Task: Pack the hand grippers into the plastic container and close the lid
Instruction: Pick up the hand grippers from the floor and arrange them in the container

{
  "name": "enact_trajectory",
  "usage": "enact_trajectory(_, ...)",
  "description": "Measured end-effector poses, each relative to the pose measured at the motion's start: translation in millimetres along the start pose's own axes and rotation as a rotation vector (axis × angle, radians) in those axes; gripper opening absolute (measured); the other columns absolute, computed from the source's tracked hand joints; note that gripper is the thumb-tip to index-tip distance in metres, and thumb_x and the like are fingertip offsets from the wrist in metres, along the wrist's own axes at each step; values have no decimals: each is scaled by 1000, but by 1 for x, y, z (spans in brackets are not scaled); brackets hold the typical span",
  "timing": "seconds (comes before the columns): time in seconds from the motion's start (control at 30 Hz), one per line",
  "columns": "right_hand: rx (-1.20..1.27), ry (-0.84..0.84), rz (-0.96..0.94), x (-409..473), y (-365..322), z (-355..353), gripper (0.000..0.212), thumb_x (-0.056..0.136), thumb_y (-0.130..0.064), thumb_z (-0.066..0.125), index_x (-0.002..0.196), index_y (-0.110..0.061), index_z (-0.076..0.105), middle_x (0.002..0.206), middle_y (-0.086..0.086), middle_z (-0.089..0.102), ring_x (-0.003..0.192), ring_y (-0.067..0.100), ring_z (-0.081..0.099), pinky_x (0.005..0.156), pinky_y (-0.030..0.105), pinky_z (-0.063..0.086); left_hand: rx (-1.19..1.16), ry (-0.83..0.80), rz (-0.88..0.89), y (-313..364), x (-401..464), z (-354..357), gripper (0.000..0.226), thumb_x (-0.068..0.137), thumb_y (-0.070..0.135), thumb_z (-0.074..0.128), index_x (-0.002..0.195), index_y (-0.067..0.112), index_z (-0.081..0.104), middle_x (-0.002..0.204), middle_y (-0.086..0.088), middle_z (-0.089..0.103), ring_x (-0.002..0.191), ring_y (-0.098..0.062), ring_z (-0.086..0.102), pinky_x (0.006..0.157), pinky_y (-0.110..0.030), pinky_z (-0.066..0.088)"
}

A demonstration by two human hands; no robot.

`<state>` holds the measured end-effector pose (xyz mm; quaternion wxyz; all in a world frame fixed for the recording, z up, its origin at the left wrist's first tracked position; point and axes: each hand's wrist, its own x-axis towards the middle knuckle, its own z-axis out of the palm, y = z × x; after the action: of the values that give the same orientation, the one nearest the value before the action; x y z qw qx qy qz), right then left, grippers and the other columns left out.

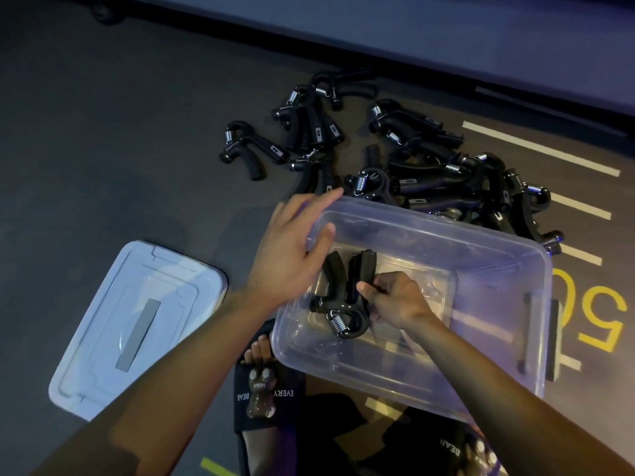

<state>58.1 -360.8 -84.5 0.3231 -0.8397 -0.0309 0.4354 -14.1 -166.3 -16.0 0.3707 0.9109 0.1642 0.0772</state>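
The right hand (pixel 395 300) pinches a hand gripper (pixel 343 297) inside the clear plastic container (pixel 498 269), setting it down flat. The left hand (pixel 292 255), spread and empty, braces the container's far-left rim; the heap of hand grippers (pixel 429 166) lies just beyond, and the lid (pixel 137 324) waits left.

The floor (pixel 103 149) is dark grey and matte under dim, bluish light. Beyond the grip, a paler raised ledge (pixel 412 36) runs diagonally across the top. To the right of the grip, white stripes (pixel 539 147) and a yellow painted number (pixel 601 317) mark the floor.
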Motion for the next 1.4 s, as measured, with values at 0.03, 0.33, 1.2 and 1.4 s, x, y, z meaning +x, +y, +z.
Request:
enact_trajectory(0.03,-16,-12,-7,0,0,1,26,92,-35,69,83,-11,71,63,8,73,51,14,69,74,45,61,-1,-3,-10,1,0,0,47,104,33,49,150,34,45,131,12,52,118,-11,48,104,-17,34)
enact_trajectory(0.33,-397,40,-111,-5,-5,11,42,97,-47,56,95,-6,66,89,15,72,85,32,70,75,34,55,-26,-26,-59,1,-1,-1,49,104,28,50,151,39,43,121,20,47,104,-5,45,95,-6,29)
enact_trajectory(1.2,-686,65,-207,-24,-17,-1,53,100,-61,32,109,-16,59,101,14,70,95,36,66,71,36,45,-145,-54,3,-7,4,-6,41,105,46,43,145,42,49,124,20,52,105,-3,56,93,-20,43)
enact_trajectory(1.4,-312,311,-457,-29,-46,-27,36,98,-56,38,99,-28,60,80,-5,72,70,17,68,62,30,51,-33,40,-318,-64,48,-35,26,103,32,51,123,30,67,112,9,66,103,-12,63,92,-27,47)
